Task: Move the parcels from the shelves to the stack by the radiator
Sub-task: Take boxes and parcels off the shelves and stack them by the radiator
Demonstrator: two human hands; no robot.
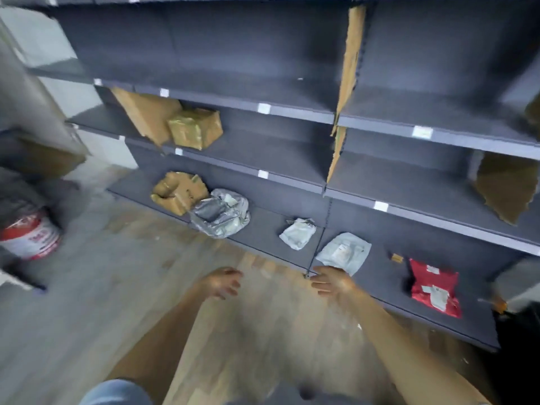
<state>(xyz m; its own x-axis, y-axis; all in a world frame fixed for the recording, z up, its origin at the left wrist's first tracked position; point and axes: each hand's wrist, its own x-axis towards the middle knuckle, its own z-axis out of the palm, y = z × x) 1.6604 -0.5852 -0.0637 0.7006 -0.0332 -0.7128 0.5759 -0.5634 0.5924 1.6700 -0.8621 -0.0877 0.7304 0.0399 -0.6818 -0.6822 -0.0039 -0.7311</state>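
Dark grey shelves [292, 159] fill the view, running from upper left to lower right in several tiers. Both bare forearms stretch forward and down toward the lowest shelf. The left hand [223, 283] hangs over the wooden floor [140, 258], fingers loosely spread and slightly curled, holding nothing. The right hand [333, 280] reaches the front edge of the bottom shelf, fingers relaxed and apart, also empty; it lies just beside the pale flat mailer [344, 252], and blur hides whether they touch.

Parcels still on the shelves: a brown box [195, 127] on the second tier, next to a leaning cardboard sheet [143, 115]. On the bottom tier, from left to right, sit a crumpled brown parcel [178, 191], a silver plastic bag [222, 213] touching it, a small white pouch [298, 232], the pale flat mailer, then well apart a red mailer [435, 287].

A red and white bucket [29, 235] stands on the floor at left.
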